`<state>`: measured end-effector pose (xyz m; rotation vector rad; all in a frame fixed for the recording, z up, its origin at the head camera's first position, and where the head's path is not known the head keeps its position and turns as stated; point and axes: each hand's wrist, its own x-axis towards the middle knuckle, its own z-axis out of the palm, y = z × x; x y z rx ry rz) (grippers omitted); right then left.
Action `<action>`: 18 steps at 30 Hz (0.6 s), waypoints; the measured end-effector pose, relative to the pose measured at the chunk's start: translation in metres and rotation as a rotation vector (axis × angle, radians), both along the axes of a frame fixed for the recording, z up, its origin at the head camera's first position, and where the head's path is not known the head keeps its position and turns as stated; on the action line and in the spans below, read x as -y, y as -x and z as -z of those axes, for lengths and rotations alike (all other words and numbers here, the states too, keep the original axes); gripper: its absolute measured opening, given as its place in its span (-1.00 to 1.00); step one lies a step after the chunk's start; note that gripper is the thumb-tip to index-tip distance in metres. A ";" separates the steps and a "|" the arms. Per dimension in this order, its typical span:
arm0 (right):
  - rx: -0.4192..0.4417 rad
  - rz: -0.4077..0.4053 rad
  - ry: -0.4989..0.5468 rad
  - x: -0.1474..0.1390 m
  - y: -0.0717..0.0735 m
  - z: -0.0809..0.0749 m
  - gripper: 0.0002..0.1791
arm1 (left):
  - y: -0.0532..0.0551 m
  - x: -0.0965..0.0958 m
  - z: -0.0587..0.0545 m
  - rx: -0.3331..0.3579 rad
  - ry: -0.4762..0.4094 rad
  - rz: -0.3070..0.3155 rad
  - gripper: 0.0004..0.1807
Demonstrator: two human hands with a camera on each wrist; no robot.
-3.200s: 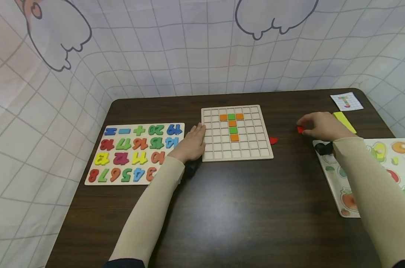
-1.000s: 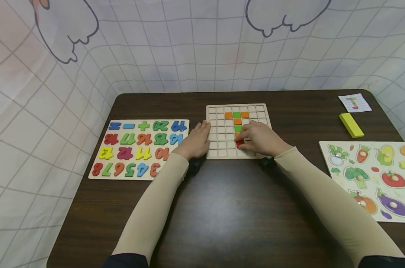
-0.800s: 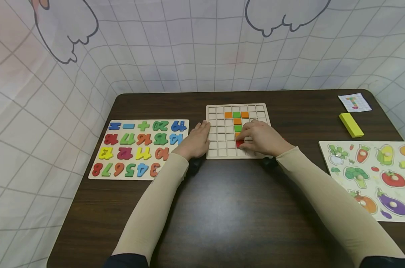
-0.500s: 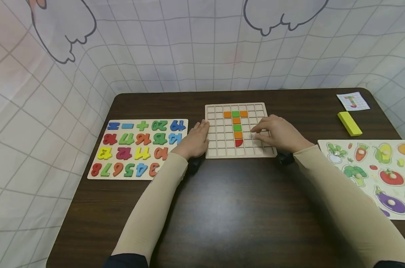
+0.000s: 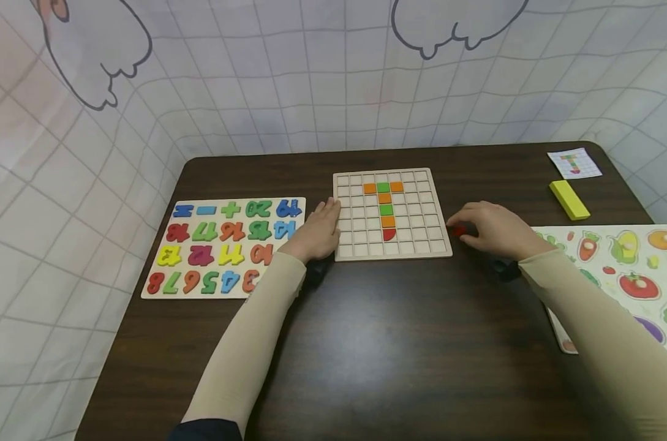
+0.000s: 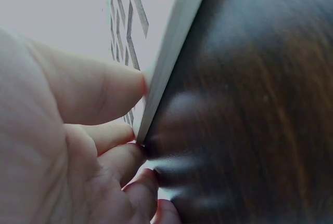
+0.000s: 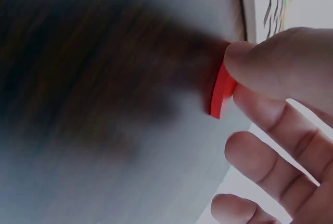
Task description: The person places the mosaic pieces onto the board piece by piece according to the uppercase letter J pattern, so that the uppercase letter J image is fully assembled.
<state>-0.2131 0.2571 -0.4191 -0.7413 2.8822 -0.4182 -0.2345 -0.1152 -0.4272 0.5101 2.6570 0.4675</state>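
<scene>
A wooden grid board (image 5: 416, 233) holds orange and green square tiles in a T shape, with a red quarter-circle tile (image 5: 389, 234) at the stem's bottom. My left hand (image 5: 318, 231) rests at the board's left edge, fingers extended; the left wrist view shows its thumb and fingertips touching that edge (image 6: 166, 68). Just right of the board, my right hand (image 5: 495, 229) pinches a second red tile (image 7: 222, 91) with a curved side between thumb and index finger, close to the tabletop. In the head view the fingers mostly cover this tile.
A number puzzle board (image 5: 212, 248) lies left of the grid board. On the right are a vegetable puzzle board (image 5: 614, 294), partly under my right forearm, a yellow block (image 5: 569, 199) and a pattern card (image 5: 574, 163). A grid-patterned cloth (image 5: 322, 79) hangs behind the dark table (image 5: 366, 343).
My right hand brought one red tile from the right to the stem's bottom and let it go. It then moved right and took hold of another red tile. The left hand stayed put.
</scene>
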 end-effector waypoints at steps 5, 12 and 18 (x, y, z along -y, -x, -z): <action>-0.055 0.004 -0.019 -0.005 0.000 0.003 -0.78 | -0.001 0.001 0.002 0.000 -0.001 0.002 -0.27; -0.032 0.032 0.007 -0.011 0.001 0.004 -0.77 | 0.001 -0.001 0.001 0.001 -0.007 0.001 -0.27; 0.063 0.030 -0.004 -0.018 0.003 0.000 -0.55 | 0.001 -0.001 0.000 0.003 -0.003 -0.001 -0.27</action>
